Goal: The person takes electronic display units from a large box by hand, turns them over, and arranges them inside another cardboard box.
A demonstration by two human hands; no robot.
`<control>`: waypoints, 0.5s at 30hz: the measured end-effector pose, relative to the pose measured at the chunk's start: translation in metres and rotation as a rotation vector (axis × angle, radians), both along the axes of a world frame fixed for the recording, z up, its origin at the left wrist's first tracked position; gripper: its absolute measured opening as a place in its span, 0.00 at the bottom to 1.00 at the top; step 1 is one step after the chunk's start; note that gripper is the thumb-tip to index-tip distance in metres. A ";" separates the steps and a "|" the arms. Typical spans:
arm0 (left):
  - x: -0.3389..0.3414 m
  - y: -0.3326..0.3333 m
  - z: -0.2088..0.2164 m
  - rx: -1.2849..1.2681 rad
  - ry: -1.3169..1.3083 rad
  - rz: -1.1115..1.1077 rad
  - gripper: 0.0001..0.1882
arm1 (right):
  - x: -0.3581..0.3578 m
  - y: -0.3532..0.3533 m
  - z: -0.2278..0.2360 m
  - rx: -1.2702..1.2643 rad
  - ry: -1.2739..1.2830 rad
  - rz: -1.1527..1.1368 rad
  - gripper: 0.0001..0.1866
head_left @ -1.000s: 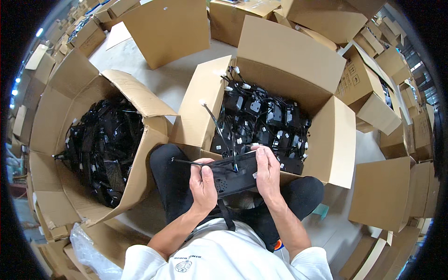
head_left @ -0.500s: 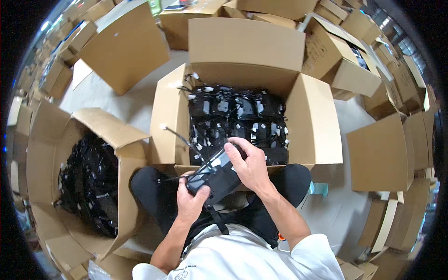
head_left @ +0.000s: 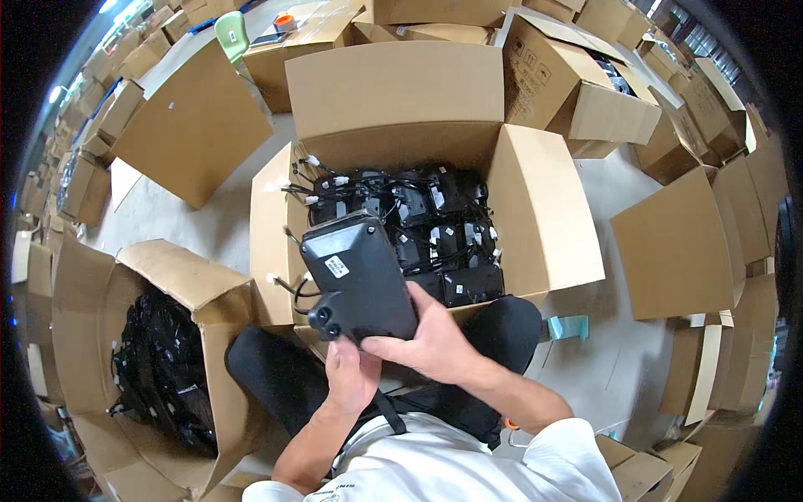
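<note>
A flat black plastic unit (head_left: 355, 272) with a white label, corner screws and a round knob-like part is held up over the near edge of an open cardboard box (head_left: 556, 217). My right hand (head_left: 439, 339) grips its right lower side, the thumb lying on its face. At the unit's lower edge, just below the knob-like part, my left hand (head_left: 351, 376) is closed, its fingers partly hidden. Thin black cables with white plugs (head_left: 284, 280) trail out on the unit's left. Inside the box lie rows of similar black units (head_left: 447, 197) with cables.
Left of my knees, another open carton (head_left: 226, 293) holds a heap of black cabled parts (head_left: 163, 368). Tall cardboard boxes stand at the right (head_left: 677, 247) and far right (head_left: 577, 79). A green chair (head_left: 232, 35) is at the far left, and light blue tape-like film (head_left: 569, 327) lies on the floor.
The black unit has been turned so its labelled face shows, and raised over the box. My right hand has moved down to its lower side; my left hand has shifted beneath the knob-like part.
</note>
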State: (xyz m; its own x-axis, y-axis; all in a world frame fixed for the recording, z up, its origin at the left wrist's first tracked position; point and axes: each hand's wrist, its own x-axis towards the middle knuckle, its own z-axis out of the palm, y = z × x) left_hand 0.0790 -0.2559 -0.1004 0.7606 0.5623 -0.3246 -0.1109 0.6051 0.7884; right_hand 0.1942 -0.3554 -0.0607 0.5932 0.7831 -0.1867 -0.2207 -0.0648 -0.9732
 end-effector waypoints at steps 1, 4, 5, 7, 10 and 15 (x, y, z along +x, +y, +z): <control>0.004 0.001 -0.003 -0.090 -0.156 -0.060 0.57 | 0.011 -0.008 0.008 -0.001 0.004 0.026 0.38; 0.023 0.035 -0.014 -0.331 -0.360 -0.184 0.55 | 0.048 -0.027 0.025 -0.049 -0.173 0.043 0.40; 0.040 0.052 -0.019 -0.334 -0.391 -0.119 0.48 | 0.061 -0.032 0.025 -0.052 -0.218 -0.024 0.41; 0.089 0.075 -0.011 -0.357 -0.419 -0.061 0.34 | 0.090 -0.040 0.021 -0.045 -0.182 -0.193 0.43; 0.160 0.099 0.000 -0.325 -0.434 -0.177 0.17 | 0.156 -0.040 -0.034 0.004 -0.071 -0.499 0.35; 0.266 0.111 -0.032 -0.147 -0.368 -0.412 0.28 | 0.241 -0.008 -0.128 -0.031 -0.063 -0.810 0.26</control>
